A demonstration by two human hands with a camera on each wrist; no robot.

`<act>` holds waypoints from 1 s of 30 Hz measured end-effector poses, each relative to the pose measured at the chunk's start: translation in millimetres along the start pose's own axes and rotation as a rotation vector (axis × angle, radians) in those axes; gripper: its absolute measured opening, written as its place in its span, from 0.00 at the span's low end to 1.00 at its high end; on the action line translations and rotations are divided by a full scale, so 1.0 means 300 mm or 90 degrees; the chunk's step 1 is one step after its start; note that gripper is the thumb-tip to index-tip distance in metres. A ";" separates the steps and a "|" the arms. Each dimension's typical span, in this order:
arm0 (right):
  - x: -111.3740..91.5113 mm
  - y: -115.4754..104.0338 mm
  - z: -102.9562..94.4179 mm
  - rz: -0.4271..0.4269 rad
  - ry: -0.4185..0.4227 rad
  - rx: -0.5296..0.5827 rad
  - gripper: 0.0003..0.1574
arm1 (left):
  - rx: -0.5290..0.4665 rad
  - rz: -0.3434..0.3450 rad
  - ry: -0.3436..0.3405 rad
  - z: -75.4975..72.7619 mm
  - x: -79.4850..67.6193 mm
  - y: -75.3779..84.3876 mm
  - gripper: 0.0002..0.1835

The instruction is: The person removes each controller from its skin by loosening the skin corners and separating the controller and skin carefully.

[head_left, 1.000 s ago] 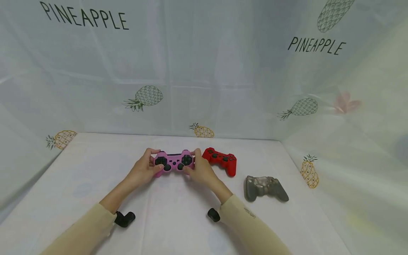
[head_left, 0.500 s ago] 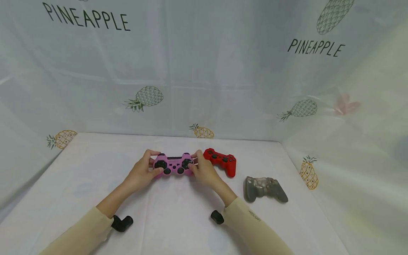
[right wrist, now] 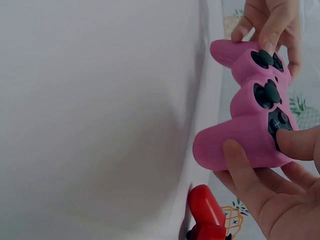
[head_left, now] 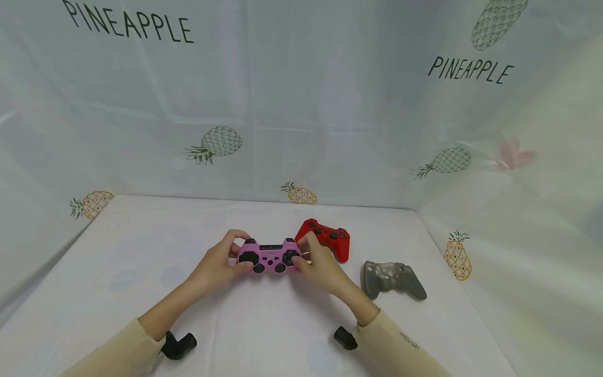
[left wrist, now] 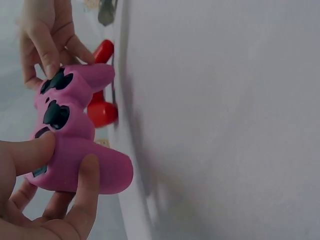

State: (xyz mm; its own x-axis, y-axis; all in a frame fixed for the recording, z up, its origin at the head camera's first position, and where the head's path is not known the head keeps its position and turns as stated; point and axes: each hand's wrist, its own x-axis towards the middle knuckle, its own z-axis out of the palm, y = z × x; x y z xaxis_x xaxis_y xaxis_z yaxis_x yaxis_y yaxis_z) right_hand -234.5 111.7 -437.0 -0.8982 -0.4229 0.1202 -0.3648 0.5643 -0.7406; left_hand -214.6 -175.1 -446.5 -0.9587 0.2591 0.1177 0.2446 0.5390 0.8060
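Note:
A pink game controller (head_left: 270, 255) with black sticks and buttons is held up between both hands over the white table. The left hand (head_left: 218, 267) grips its left end, thumb on the face beside the direction pad. At the other end the right hand (head_left: 322, 264) grips it, with its thumb (right wrist: 295, 142) on the button side and fingers curled underneath. In both wrist views the controller's rounded handles (left wrist: 107, 170) point toward the table. Just behind the right hand lies a red controller (head_left: 336, 242), partly covered by that hand in the head view.
A grey-brown controller (head_left: 391, 277) lies on the white table (head_left: 264, 335) to the right, near the right forearm. White cloth with pineapple prints (head_left: 301, 196) hangs behind the table and along its sides. Black wrist cameras (head_left: 178, 346) stick out at both sleeves.
Both hands have brought the pink controller toward the person and slightly right. It now overlaps less of the far table, and the right hand covers part of the red controller. The other controllers stay put.

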 end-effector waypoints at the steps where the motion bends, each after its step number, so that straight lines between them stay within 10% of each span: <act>1: -0.019 0.002 -0.008 0.001 -0.006 0.005 0.18 | -0.001 0.003 -0.009 0.006 -0.007 0.008 0.32; 11: -0.146 0.013 -0.057 -0.011 -0.024 0.023 0.19 | -0.021 0.036 -0.068 0.057 -0.054 0.064 0.34; 30: -0.159 0.040 -0.052 -0.031 -0.044 0.042 0.22 | 0.009 0.030 -0.064 0.077 -0.056 0.054 0.27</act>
State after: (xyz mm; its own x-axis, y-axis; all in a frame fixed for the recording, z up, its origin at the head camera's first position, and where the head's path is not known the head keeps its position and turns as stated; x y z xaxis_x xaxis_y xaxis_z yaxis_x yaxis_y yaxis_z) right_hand -200.0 149.6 -441.2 -0.8599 -0.4979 0.1126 -0.3882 0.4946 -0.7776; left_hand -191.1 -152.3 -448.8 -0.9265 0.3639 0.0960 0.2925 0.5355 0.7923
